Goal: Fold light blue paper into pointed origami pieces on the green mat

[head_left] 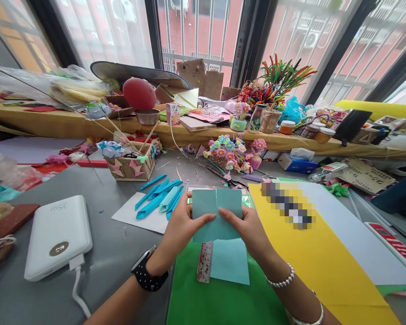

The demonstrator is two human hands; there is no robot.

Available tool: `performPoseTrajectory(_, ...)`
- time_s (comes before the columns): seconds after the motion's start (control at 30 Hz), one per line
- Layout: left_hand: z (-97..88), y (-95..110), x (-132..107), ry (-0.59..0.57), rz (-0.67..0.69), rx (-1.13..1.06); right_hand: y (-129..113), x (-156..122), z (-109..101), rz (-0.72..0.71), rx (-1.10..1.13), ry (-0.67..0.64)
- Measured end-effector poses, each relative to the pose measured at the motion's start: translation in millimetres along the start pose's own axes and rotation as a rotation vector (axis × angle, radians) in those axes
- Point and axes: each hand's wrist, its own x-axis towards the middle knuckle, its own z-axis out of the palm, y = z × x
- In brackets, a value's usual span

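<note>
I see two bare hands raised just above a grey tabletop [122, 257], holding a pale teal folded paper sheet [216, 212] between them. The left hand [181, 225] pinches its left edge with the thumb laid across the front. The right hand [248, 230] grips the right edge the same way, so the centre crease faces me, probably to keep the flaps aligned. Both hands are closed on the paper.

Directly beneath it, a flat pale blue paper sheet [230, 266] lies on a bright green card sheet [216, 302]. A pink patterned plastic ruler [205, 262] lies along the blue sheet's left edge, I judge for measuring. To the left, slim teal folded paper strips [159, 196] rest on a white paper sheet [135, 216], set apart from the working spot. A white rectangular power bank [57, 234] sits further left.
</note>
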Motion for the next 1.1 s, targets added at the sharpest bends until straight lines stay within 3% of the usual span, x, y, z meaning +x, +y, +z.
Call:
performPoseTrajectory(0.23, 0.8, 1.9, -1.2, -0.028, -0.057, -0.097, -0.3, 2.8, -7.0, 0.008, -0.074, -0.026)
performPoseTrajectory(0.57, 4.9, 3.2, -5.3, 0.067, 0.057, -0.045, 1.3, 2.6, -0.7, 0.106, 0.228, -0.096)
performPoseTrajectory(0.73, 3.8, -0.1, -3.1, 0.08, 0.066, -0.036, 3.6, 4.6, -5.7, 0.066, 0.056, -0.077)
performPoseTrajectory(0.9, 1.9, 0.3, -1.2, 0.021, -0.003, -0.003, 2.2, 3.5, -6.9, -0.003, -0.103, -0.021)
performPoseTrajectory(1.1, 3.4, 5.9, -1.5, 0.019, -0.004, -0.039, -0.2, 3.3, -5.6, -0.038, -0.153, -0.043)
